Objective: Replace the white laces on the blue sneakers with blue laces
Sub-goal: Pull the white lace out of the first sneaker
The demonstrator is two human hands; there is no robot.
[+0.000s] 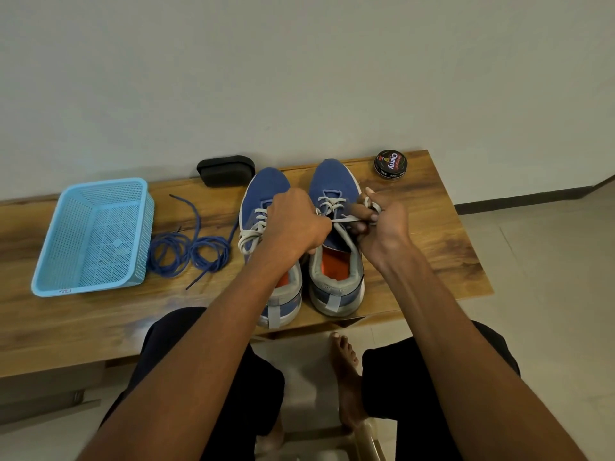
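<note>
Head view: my right hand (382,224) fingers pinch the flat white lace (342,220) of the right blue knit sneaker (332,184), pulled taut sideways; left hand (293,224) curled at its eyelets. Coiled blue laces (189,252) lie left on the wooden tabletop (432,254), nearer my left hand.

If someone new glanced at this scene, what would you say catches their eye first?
Most likely the pair of blue sneakers at the middle of the wooden table, where the left hand and right hand pull at the right shoe's white lace. Next, the light blue basket at the left, with the coiled blue laces lying between it and the shoes.
</note>
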